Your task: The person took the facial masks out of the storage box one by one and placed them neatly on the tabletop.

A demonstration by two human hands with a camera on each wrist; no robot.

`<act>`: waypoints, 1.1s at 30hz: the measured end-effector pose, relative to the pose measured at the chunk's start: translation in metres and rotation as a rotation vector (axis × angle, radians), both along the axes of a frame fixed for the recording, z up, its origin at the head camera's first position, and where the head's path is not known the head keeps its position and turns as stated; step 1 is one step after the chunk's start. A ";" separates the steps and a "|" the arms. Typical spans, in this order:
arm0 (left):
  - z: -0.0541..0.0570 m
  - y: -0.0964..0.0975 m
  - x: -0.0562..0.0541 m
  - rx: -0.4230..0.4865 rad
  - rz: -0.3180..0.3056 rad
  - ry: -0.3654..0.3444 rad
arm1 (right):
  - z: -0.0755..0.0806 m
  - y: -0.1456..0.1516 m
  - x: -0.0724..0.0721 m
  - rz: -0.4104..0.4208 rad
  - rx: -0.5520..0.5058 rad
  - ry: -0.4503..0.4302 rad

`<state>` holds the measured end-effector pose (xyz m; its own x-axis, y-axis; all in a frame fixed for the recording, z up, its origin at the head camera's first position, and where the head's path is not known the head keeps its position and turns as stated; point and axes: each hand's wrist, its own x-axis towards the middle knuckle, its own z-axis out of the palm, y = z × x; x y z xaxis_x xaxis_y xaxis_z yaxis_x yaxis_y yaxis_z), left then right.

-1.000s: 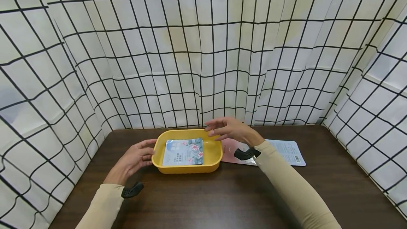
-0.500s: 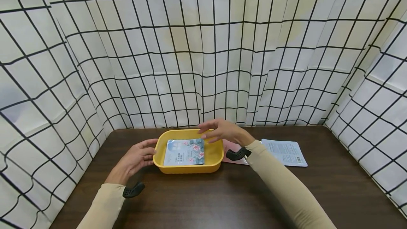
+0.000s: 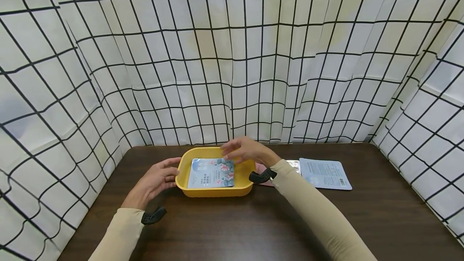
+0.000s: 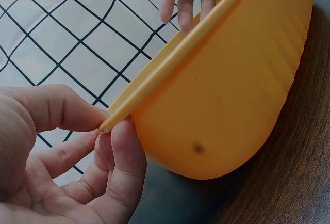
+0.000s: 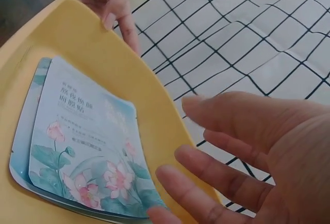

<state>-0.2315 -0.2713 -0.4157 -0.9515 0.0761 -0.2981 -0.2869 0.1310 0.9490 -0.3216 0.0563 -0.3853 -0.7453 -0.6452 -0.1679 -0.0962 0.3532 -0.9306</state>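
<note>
A yellow plastic basin [image 3: 217,193] stands toward the back of the table. My left hand [image 3: 156,180] is at its left end; in the left wrist view, thumb and fingers pinch the basin's rim [image 4: 154,82]. Inside lie pale blue face mask packets [image 3: 208,173], at least two stacked, with pink lotus flowers printed on the top one. Over the basin's back right part hovers my right hand [image 3: 250,150], its fingers loosely bent and spread. Nothing is between the thumb and fingers of that hand [image 5: 247,157] in the right wrist view.
Right of the basin lie a pink packet [image 3: 260,168], partly hidden by my right wrist, and a light blue packet [image 3: 325,174] with a barcode. A white cloth with black grid lines [image 3: 232,71] encloses the dark wooden table [image 3: 217,228].
My right hand has moved left, from beside the basin's right end to over its inside near the packets. The left hand keeps its place at the rim.
</note>
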 end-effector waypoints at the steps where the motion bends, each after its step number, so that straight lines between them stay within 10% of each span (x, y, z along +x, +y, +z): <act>1: 0.000 0.000 0.000 0.002 0.007 -0.001 | -0.001 -0.001 0.000 -0.007 0.009 0.001; 33: 0.002 0.001 0.001 0.002 0.002 -0.005 | -0.012 -0.015 0.005 -0.009 0.007 0.008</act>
<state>-0.2306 -0.2705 -0.4138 -0.9502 0.0749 -0.3024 -0.2916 0.1280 0.9479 -0.3161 0.0418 -0.3975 -0.7527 -0.6371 -0.1662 -0.1007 0.3609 -0.9271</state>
